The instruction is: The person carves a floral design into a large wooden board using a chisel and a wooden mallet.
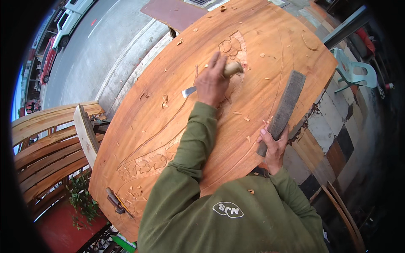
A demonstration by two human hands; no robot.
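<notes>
On a large orange-brown wooden panel (pixel 274 55) with carved floral outlines, my left hand (pixel 213 82) grips a chisel with a pale wooden handle (pixel 233 69) and a flat metal blade (pixel 189 92), lying across the panel's upper middle. My fingers are slightly blurred. My right hand (pixel 274 147) holds the lower end of a long, dark grey rectangular bar (pixel 287 101) at the panel's right side. Small shavings are scattered over the wood. A small dark tool (pixel 116 200) lies near the panel's lower left end, beside a thin yellow item.
Wooden slatted furniture (pixel 50 156) and a plant (pixel 80 198) stand at left. A mint plastic chair (pixel 354 76) and a metal post (pixel 344 27) are at right, on patchwork tiles (pixel 327 126). Beyond the panel lies a road with a white vehicle (pixel 67 25) and a red car (pixel 48 63).
</notes>
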